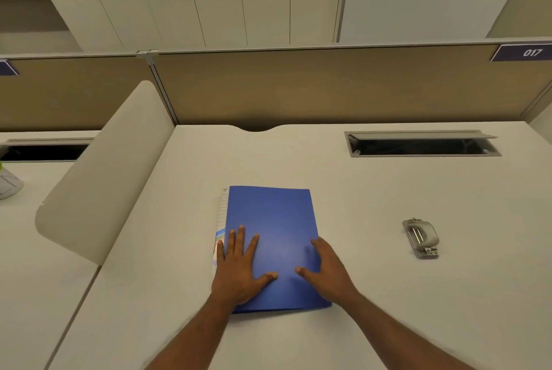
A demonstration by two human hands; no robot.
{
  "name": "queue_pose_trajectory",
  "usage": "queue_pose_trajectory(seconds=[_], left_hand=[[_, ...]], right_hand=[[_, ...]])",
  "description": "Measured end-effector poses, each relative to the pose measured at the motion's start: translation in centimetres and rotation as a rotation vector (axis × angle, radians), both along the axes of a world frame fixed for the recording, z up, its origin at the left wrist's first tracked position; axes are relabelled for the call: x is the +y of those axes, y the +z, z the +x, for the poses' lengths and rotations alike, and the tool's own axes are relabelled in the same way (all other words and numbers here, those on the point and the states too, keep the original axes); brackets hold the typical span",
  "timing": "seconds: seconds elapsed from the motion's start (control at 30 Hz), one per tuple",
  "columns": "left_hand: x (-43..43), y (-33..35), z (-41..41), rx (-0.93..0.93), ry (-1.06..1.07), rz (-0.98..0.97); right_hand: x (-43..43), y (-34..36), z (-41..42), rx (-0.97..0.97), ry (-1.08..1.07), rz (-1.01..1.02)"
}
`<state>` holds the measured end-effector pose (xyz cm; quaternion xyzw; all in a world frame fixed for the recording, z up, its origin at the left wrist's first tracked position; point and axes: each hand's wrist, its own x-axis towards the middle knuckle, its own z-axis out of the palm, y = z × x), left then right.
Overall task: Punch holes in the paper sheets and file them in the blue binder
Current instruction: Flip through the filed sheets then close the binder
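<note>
The blue binder [274, 220] lies closed and flat on the desk in front of me. A strip of paper sheets [221, 214] with ruled lines and a coloured corner sticks out along its left edge. My left hand [240, 268] rests flat on the binder's lower left, fingers spread, little finger over the paper strip. Over the lower right edge lies my right hand [327, 268], fingers curled at the cover's side. A grey metal hole punch [421, 237] sits apart on the desk to the right.
An open cable tray slot [421, 144] is cut into the desk at the back right. A beige divider panel [104, 172] rises on the left, a tan partition wall [328, 89] stands behind. A white pot [9, 184] sits on the neighbouring desk, far left.
</note>
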<state>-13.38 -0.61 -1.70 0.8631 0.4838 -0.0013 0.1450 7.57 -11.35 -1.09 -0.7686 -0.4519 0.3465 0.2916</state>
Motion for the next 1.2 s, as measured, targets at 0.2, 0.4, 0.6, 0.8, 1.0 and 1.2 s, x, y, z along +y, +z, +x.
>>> queue_pose_trajectory(seconds=[0.2,0.4,0.6,0.8,1.0,1.2], left_hand=[[-0.4,-0.6,0.4,0.051,-0.015,0.049],[0.0,-1.5,0.7,0.130,-0.012,0.075],[0.1,-1.0,0.9,0.134,-0.003,0.069],[0.1,0.3,1.4,0.104,0.008,0.025],[-0.5,1.9,2.7,0.013,-0.048,0.029],[1.3,4.8,4.8,-0.019,-0.105,0.095]], right_hand=[[-0.9,-2.6,0.1,-0.266,0.180,-0.044],[-0.9,-2.7,0.0,-0.355,0.197,-0.052],[-1.0,-2.4,-0.1,-0.357,0.202,-0.062],[-1.3,-1.8,0.5,-0.321,0.142,-0.023],[-1.6,0.7,2.7,-0.198,-0.046,0.193],[-1.8,2.7,8.5,-0.448,0.021,0.005]])
